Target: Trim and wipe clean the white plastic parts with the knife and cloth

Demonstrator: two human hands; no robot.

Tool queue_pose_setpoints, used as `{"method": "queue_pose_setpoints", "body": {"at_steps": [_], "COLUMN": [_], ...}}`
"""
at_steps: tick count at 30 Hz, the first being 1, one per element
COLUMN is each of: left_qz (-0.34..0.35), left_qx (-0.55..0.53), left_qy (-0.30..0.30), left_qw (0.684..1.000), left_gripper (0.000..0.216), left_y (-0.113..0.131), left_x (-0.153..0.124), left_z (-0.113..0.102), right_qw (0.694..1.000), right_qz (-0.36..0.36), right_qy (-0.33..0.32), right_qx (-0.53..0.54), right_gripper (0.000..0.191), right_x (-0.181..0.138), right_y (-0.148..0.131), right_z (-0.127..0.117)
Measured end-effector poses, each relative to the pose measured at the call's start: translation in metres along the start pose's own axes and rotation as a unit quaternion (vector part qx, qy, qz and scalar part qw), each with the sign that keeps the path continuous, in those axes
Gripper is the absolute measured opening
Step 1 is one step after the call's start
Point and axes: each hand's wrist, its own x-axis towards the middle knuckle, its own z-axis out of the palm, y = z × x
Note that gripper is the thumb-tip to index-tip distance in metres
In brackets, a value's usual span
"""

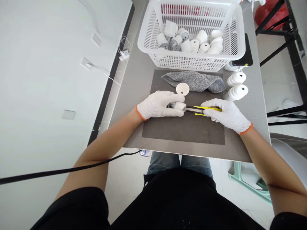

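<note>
My left hand [161, 104], in a white knit glove with an orange cuff, is closed around a small white cup-shaped plastic part [179, 106] lying on its side. My right hand [226, 113], gloved likewise, grips a yellow and black utility knife [198, 110]. Its blade end points left and meets the open rim of that part, or lies very close to it. Just above my left fingertips stands another white cup [182, 89] with a dark hole in its bottom. All this is over a dark grey mat [182, 132]. My fingers cover much of the held part.
A crumpled grey cloth [198, 80] lies along the mat's far edge. Behind it, a white slatted basket [187, 59] holds several white parts. Two stacks of white cups [237, 92] lie at the right, near a black phone [246, 52]. A wall runs along the left.
</note>
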Motion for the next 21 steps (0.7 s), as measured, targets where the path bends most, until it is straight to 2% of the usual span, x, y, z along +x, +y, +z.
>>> {"method": "queue_pose_setpoints", "body": {"at_steps": [7, 13, 21], "left_qz": [0.004, 0.008, 0.011], "left_qx": [-0.017, -0.020, 0.009], "left_qy": [0.000, -0.007, -0.012], "left_qw": [1.000, 1.000, 1.000], "left_gripper": [0.044, 0.045, 0.042], "left_y": [-0.0002, 0.0004, -0.0004], "left_x": [-0.0004, 0.0001, -0.0013], "left_z": [0.0007, 0.0000, 0.0024], "right_qw": [1.000, 0.999, 0.999], "right_qz": [0.006, 0.036, 0.011], "right_qy": [-0.008, -0.029, -0.031], "right_qx": [-0.005, -0.007, -0.029], "right_gripper": [0.043, 0.036, 0.036], "right_x": [0.0006, 0.0033, 0.0032], "right_y": [-0.0026, -0.0042, 0.0000], "right_z": [-0.0006, -0.0027, -0.0010]}}
